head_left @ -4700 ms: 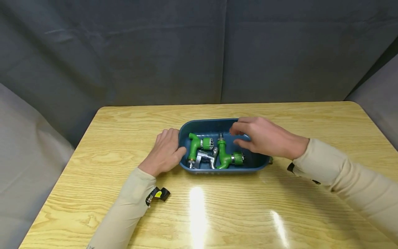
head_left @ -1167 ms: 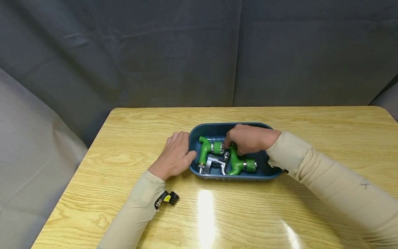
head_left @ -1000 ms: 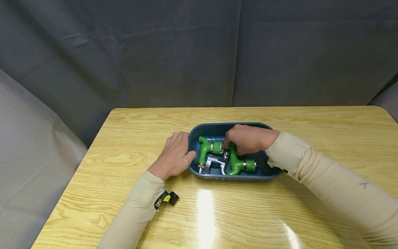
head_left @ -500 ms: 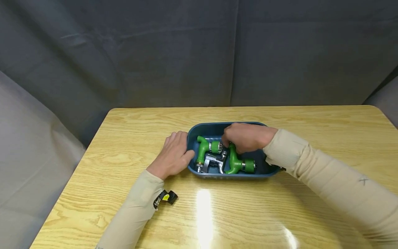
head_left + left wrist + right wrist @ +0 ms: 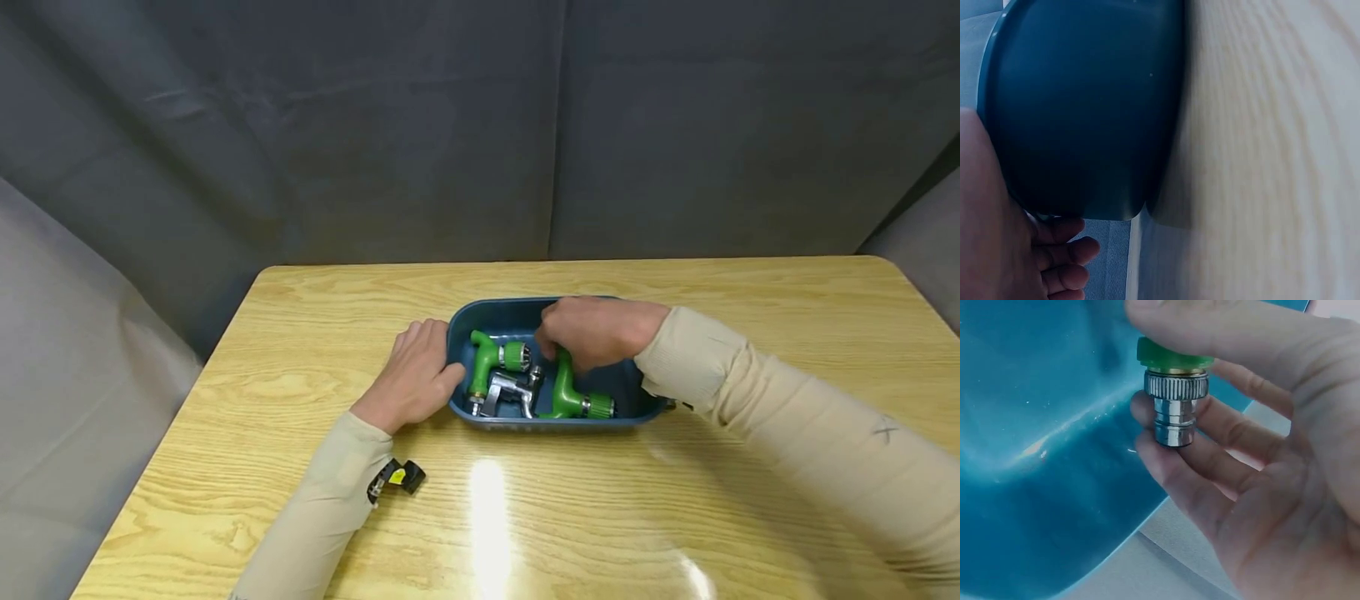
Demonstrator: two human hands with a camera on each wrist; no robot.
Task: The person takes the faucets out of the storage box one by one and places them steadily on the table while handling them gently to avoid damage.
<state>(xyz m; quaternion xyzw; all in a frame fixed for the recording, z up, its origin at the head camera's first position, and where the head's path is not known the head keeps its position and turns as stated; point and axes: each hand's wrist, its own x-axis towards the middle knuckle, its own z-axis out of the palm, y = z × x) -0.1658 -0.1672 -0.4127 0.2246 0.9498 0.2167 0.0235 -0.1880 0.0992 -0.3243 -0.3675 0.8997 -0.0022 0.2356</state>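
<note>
In a blue plastic tub (image 5: 551, 425) lie two green taps and a chrome tap (image 5: 512, 388). My right hand (image 5: 600, 330) reaches inside and grips the right green tap (image 5: 567, 390) near its threaded end, thumb on the green body. In the right wrist view, the ribbed metal connector (image 5: 1176, 394) of that tap points into the curled fingers. The left green tap (image 5: 484, 367) lies at the tub's left end, beside the chrome one. My left hand (image 5: 412, 375) holds the tub's left end, thumb over the rim; its curled fingertips (image 5: 1067, 275) show at the corner in the left wrist view.
The tub stands on a wood-grain table (image 5: 300, 375), back from the near edge. A dark grey cloth (image 5: 405, 133) hangs behind the table, with paler cloth at the sides. Black wrist cameras are strapped to both sleeves.
Earlier my right hand hovered with spread fingers above the tub; it then closed round the right green tap. In the last second that tap has tilted slightly. My left hand stays at the rim.
</note>
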